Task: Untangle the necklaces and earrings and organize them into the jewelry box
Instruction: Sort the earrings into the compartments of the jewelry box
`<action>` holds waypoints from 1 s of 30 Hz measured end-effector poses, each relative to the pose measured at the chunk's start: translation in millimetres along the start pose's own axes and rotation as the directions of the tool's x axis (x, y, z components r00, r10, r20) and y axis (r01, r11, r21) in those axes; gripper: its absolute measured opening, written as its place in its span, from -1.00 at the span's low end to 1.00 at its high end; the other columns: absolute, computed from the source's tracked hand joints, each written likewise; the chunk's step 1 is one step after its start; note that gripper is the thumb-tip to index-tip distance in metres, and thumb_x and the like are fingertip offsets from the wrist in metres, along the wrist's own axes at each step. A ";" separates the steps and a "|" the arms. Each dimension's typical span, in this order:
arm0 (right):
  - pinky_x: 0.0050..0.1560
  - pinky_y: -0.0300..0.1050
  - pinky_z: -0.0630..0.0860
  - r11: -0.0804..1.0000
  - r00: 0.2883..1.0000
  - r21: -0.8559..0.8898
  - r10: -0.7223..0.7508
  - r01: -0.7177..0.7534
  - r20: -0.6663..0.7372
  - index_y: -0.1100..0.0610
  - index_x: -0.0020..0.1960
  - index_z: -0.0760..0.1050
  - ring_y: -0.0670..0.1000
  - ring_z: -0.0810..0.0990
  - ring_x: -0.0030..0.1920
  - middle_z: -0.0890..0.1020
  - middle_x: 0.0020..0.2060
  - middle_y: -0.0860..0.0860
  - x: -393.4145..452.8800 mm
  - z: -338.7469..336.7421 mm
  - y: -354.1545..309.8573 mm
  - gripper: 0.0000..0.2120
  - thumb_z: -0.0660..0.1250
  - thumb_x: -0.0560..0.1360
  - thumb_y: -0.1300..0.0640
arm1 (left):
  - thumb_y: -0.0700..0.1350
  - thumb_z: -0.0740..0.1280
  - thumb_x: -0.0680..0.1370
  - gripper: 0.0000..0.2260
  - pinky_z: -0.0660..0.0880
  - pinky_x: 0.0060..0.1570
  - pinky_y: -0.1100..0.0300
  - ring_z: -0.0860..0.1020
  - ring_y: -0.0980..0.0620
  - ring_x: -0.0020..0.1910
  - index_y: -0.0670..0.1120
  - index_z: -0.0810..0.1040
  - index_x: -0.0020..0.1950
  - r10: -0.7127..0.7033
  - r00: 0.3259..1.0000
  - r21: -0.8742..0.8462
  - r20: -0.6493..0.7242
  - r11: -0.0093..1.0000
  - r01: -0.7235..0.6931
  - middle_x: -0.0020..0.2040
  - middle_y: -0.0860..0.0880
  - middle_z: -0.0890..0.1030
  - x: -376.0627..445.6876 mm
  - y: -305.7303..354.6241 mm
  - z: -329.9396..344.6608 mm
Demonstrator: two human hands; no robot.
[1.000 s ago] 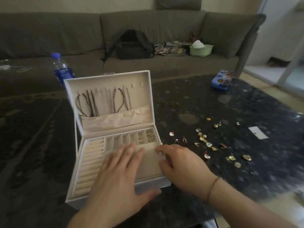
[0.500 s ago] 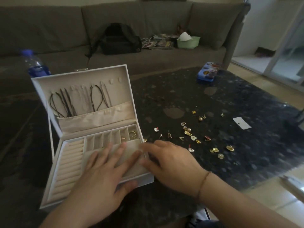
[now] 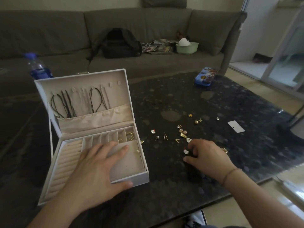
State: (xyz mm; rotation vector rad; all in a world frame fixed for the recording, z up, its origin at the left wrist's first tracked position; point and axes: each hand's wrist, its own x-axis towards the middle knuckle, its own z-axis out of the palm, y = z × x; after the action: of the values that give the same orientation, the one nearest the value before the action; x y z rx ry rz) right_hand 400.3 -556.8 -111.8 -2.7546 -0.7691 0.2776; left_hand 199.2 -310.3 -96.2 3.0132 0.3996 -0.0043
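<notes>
On the dark speckled table (image 3: 164, 186), your left hand (image 3: 97, 168) lies flat with straight fingers across the open white jewelry box (image 3: 139, 176), holding nothing, while black necklaces (image 3: 65, 102) hang inside the lid. Your right hand (image 3: 209, 157) rests loosely curled among the scattered earrings (image 3: 182, 134) right of the box; whether it holds one, I cannot tell. Behind the table, a grey sofa (image 3: 49, 38) carries a black backpack (image 3: 121, 43) and a green bowl (image 3: 187, 47); a blue tin (image 3: 205, 77) sits at the far table edge.
</notes>
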 end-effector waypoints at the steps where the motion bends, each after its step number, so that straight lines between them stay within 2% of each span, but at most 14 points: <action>1: -0.21 -0.20 0.41 1.000 1.000 -0.022 -0.010 0.010 0.000 -0.13 0.12 0.48 -0.09 0.51 -0.06 0.51 -0.05 -0.15 0.1 0.0 -0.6 -0.68 0.38 0.43 -0.21 | 0.71 -0.17 0.14 0.00 0.01 0.49 0.01 0.04 0.08 0.50 0.37 0.06 0.54 -0.003 1.000 -0.002 0.004 1.000 0.003 0.55 0.20 0.12 0.1 0.2 -1.0; 5: -0.21 -0.17 0.41 0.999 1.000 -0.042 0.000 0.001 0.007 -0.13 0.10 0.51 -0.07 0.54 -0.04 0.54 -0.06 -0.16 0.7 -6.7 1.5 -0.68 0.38 0.42 -0.22 | 0.71 -0.23 0.09 0.02 -0.01 0.49 0.04 -0.02 0.11 0.49 0.40 0.02 0.53 -0.019 0.999 -0.007 0.043 1.000 0.019 0.53 0.23 0.06 -0.7 4.0 -6.5; 10: -0.22 -0.17 0.38 1.000 0.996 -0.008 0.011 -0.012 -0.087 -0.20 0.08 0.51 -0.10 0.53 -0.07 0.55 -0.21 -0.21 0.9 -22.9 11.1 -0.68 0.40 0.38 -0.26 | 0.71 -0.22 0.07 0.00 0.03 0.48 0.04 -0.03 0.15 0.46 0.43 0.00 0.50 -0.022 0.997 0.026 0.074 0.999 0.020 0.48 0.27 0.03 -1.6 8.9 -11.2; 13: -0.22 -0.16 0.39 1.000 0.997 0.013 0.015 -0.014 -0.072 -0.20 0.03 0.52 -0.09 0.53 -0.10 0.54 -0.24 -0.21 6.3 -26.7 15.1 -0.70 0.40 0.37 -0.29 | 0.68 -0.06 0.23 -0.09 0.36 0.28 -0.10 0.26 0.06 0.34 0.31 0.29 0.49 -0.027 0.996 0.050 0.081 0.998 0.023 0.38 0.19 0.31 -10.2 17.1 -4.9; 15: -0.18 -0.14 0.44 0.999 0.997 0.049 0.013 -0.009 -0.081 -0.19 -0.02 0.53 -0.08 0.54 -0.09 0.55 -0.23 -0.20 12.8 -23.8 14.6 -0.74 0.36 0.40 -0.30 | 0.65 -0.02 0.30 -0.14 0.45 0.16 -0.09 0.37 0.01 0.25 0.21 0.38 0.45 -0.026 0.998 0.066 0.051 0.998 0.022 0.31 0.13 0.41 -12.4 17.9 1.4; 18: -0.04 -0.09 0.51 0.994 0.983 0.068 -0.069 0.082 -0.170 -0.13 -0.02 0.60 -0.01 0.54 0.03 0.53 -0.19 -0.18 25.7 -15.3 3.6 -0.80 0.29 0.50 -0.19 | 0.62 -0.02 0.35 -0.15 0.25 0.22 0.00 0.37 -0.02 0.26 0.15 0.37 0.47 -0.020 0.997 0.087 0.069 0.996 0.014 0.32 0.08 0.43 -14.6 19.2 0.6; 20: -0.01 -0.10 0.48 0.991 0.973 0.010 -0.130 0.134 -0.192 -0.13 0.04 0.61 0.01 0.48 0.13 0.49 -0.13 -0.16 34.2 -12.7 -7.9 -0.83 0.29 0.53 -0.11 | 0.60 -0.03 0.37 -0.16 0.16 0.27 -0.03 0.35 -0.06 0.32 0.13 0.37 0.48 -0.023 0.995 0.070 0.101 0.997 0.016 0.38 0.03 0.43 -16.6 22.0 -1.2; 21: -0.01 -0.11 0.47 0.989 0.972 -0.019 -0.147 0.146 -0.185 -0.14 0.07 0.61 0.01 0.46 0.16 0.50 -0.10 -0.16 38.7 -12.5 -13.5 -0.83 0.29 0.54 -0.08 | 0.61 -0.04 0.38 -0.14 0.11 0.32 -0.06 0.30 -0.06 0.39 0.13 0.34 0.50 -0.022 0.992 0.058 0.126 0.998 0.014 0.45 0.03 0.39 -17.3 24.6 -3.2; 22: -0.01 -0.11 0.47 0.988 0.973 -0.041 -0.153 0.148 -0.174 -0.15 0.09 0.60 0.01 0.45 0.18 0.54 -0.07 -0.16 43.3 -12.5 -18.6 -0.83 0.29 0.54 -0.06 | 0.63 -0.08 0.36 -0.12 0.03 0.39 -0.07 0.17 -0.03 0.50 0.18 0.24 0.55 -0.026 0.986 0.045 0.167 0.999 0.019 0.56 0.07 0.26 -17.1 26.8 -7.2; 23: 0.00 -0.11 0.47 0.988 0.976 -0.057 -0.149 0.141 -0.162 -0.15 0.09 0.60 0.01 0.44 0.20 0.58 -0.03 -0.16 47.4 -12.8 -22.9 -0.83 0.30 0.54 -0.04 | 0.67 -0.15 0.30 -0.08 -0.12 0.46 -0.07 -0.07 0.04 0.58 0.28 0.04 0.58 -0.006 0.984 0.024 0.175 1.000 0.002 0.62 0.18 -0.01 -15.0 27.1 -8.6; 24: 0.01 -0.10 0.47 0.990 0.980 -0.074 -0.133 0.123 -0.145 -0.15 0.09 0.60 0.01 0.44 0.21 0.61 -0.01 -0.14 50.9 -12.7 -26.3 -0.84 0.30 0.54 -0.04 | 0.69 -0.23 0.21 -0.07 -0.29 0.48 -0.06 -0.34 0.14 0.55 0.37 -0.21 0.54 0.010 0.988 -0.011 0.151 1.000 -0.008 0.56 0.29 -0.31 -14.0 26.7 -8.2; 25: 0.01 -0.10 0.46 0.990 0.986 -0.093 -0.113 0.102 -0.120 -0.16 0.07 0.59 0.01 0.44 0.21 0.62 0.00 -0.12 53.7 -13.2 -29.5 -0.85 0.31 0.53 -0.05 | 0.69 -0.29 0.12 -0.07 -0.41 0.47 -0.03 -0.51 0.20 0.46 0.42 -0.37 0.45 -0.007 0.982 -0.035 0.191 0.999 0.014 0.45 0.35 -0.50 -15.0 27.1 -10.4; 27: -0.02 -0.11 0.43 0.989 0.995 -0.130 -0.080 0.071 -0.064 -0.15 0.05 0.59 0.01 0.47 0.19 0.63 -0.01 -0.08 57.1 -12.1 -35.3 -0.86 0.30 0.53 -0.07 | 0.67 -0.32 0.08 -0.10 -0.45 0.47 0.00 -0.57 0.25 0.40 0.43 -0.47 0.37 -0.007 0.971 -0.034 0.238 0.999 0.015 0.36 0.38 -0.58 -15.7 28.8 -16.2; 30: 0.09 -0.09 0.41 0.968 0.994 -0.239 -0.090 0.072 -0.067 -0.13 0.05 0.59 0.02 0.49 0.17 0.63 -0.02 -0.06 57.8 -10.7 -40.3 -0.85 0.27 0.55 -0.07 | 0.65 -0.23 0.16 -0.15 -0.42 0.48 0.10 -0.53 0.30 0.41 0.45 -0.39 0.40 0.063 0.972 -0.060 0.225 0.997 -0.051 0.39 0.44 -0.51 -21.7 23.9 -15.4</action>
State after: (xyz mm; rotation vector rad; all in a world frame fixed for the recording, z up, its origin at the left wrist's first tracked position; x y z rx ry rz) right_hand 432.3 -495.1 -95.8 -2.9234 -0.9476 0.0657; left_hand 184.3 -337.4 -78.2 2.9251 0.2853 -0.3243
